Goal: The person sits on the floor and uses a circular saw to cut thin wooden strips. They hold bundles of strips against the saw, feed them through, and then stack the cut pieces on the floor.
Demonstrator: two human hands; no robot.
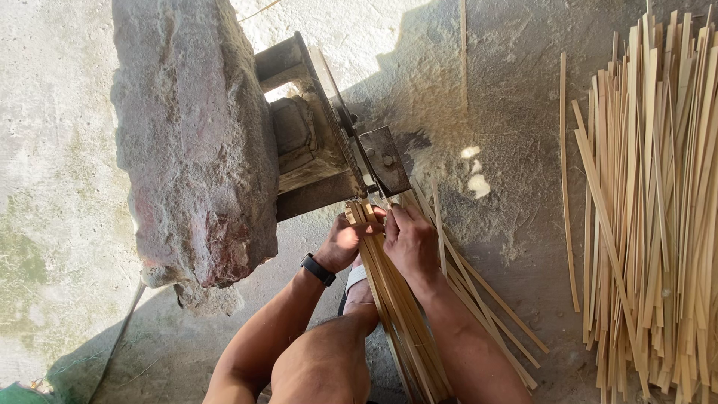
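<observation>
My left hand [340, 243] and my right hand [410, 241] both grip the upper end of a bundle of thin bamboo strips [400, 314], right below a rusty metal fixture with a blade plate [381, 161]. The strips' tips touch the fixture's lower edge. A black watch [318, 268] sits on my left wrist. The bundle runs down between my forearms, over my knee [325, 363] and my sandalled foot [360, 292].
A large rough stone block [194, 142] stands left of the metal fixture. A wide pile of bamboo strips [651, 217] lies on the concrete floor at right. A few loose strips [493, 314] fan out beside my right arm. One thin rod [120, 333] leans at bottom left.
</observation>
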